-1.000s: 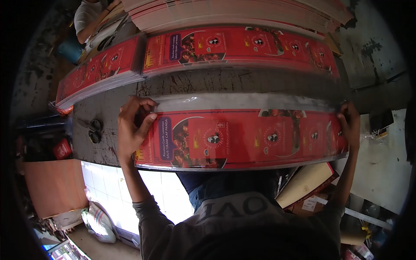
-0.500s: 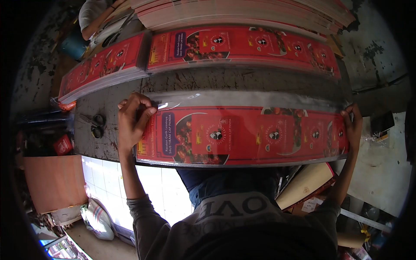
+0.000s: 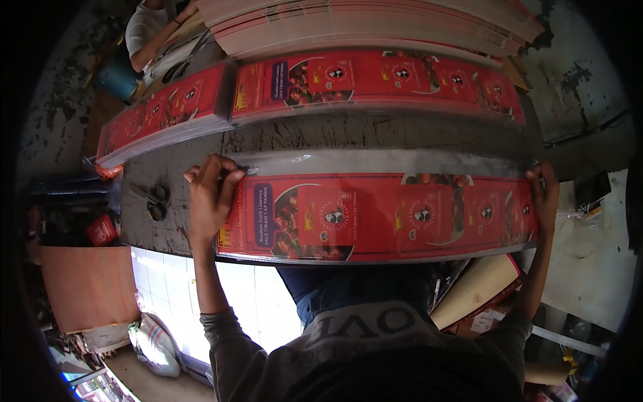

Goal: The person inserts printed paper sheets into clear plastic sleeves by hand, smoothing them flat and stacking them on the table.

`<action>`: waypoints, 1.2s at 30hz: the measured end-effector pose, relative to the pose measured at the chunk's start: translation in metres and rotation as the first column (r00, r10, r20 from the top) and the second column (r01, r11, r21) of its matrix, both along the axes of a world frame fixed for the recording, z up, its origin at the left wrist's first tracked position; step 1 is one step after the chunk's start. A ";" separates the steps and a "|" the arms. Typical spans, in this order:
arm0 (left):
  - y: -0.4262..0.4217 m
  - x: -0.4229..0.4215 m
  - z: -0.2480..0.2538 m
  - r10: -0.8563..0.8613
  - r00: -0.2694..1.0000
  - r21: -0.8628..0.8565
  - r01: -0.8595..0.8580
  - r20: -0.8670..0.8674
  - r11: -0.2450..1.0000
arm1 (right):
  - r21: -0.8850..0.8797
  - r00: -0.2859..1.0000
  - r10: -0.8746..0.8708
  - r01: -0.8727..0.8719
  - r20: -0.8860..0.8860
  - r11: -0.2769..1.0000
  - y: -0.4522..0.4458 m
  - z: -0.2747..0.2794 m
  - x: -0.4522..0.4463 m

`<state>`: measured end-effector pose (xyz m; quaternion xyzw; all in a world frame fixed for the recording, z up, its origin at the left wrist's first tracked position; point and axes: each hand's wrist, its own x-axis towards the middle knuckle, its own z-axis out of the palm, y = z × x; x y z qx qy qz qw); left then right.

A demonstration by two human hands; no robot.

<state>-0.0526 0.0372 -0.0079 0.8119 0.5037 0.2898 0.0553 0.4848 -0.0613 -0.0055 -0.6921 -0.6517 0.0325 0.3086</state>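
A long red printed strip (image 3: 382,214) lies under clear plastic along the table's near edge. Its clear plastic cover (image 3: 348,161) extends past the strip's far side. My left hand (image 3: 213,201) pinches the far left corner of this plastic between thumb and fingers. At the opposite end, my right hand (image 3: 546,191) is closed on the far right corner, its fingertips partly hidden. Black-handled scissors (image 3: 155,201) rest on the dark table to the left of my left hand.
Behind the strip are two stacks of similar red strips, one at right (image 3: 375,77) and one angled at left (image 3: 161,110). A tall pile of pale sheets (image 3: 362,23) stands farther back. Another person's arm (image 3: 157,43) shows at the upper left. The scratched dark table (image 3: 301,130) lies beneath.
The view has shifted slightly, so the table and strips appear a little lower. Both hands keep their hold on the plastic corners, and the strip lies almost as before.
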 end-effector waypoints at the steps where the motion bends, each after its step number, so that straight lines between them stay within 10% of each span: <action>1: 0.000 -0.002 -0.001 0.017 1.000 -0.056 -0.016 0.023 0.998 | -0.001 1.000 0.001 -0.001 0.004 1.000 -0.001 0.001 0.000; 7: -0.028 -0.019 0.001 0.174 0.977 0.012 -0.176 0.122 0.984 | 0.334 0.982 -0.187 0.172 0.015 0.927 -0.023 -0.002 0.002; 16: -0.101 -0.005 -0.002 0.398 0.917 -0.069 -0.400 -0.038 0.914 | -0.006 0.869 -0.480 0.483 -0.121 0.876 -0.083 -0.012 -0.018; 25: -0.088 -0.020 -0.006 0.387 0.882 -0.221 -0.334 0.269 0.916 | -0.163 0.750 -0.537 0.517 -0.387 0.840 -0.078 0.006 -0.010; 34: -0.082 -0.019 0.005 0.378 0.759 -0.504 -0.076 0.530 0.860 | -0.059 0.342 -0.103 0.137 -0.934 0.989 -0.094 -0.007 0.038; 36: -0.083 -0.016 0.000 0.344 0.563 -0.440 0.039 0.752 0.897 | 0.099 0.162 0.102 -0.027 -0.982 0.995 -0.098 -0.008 0.036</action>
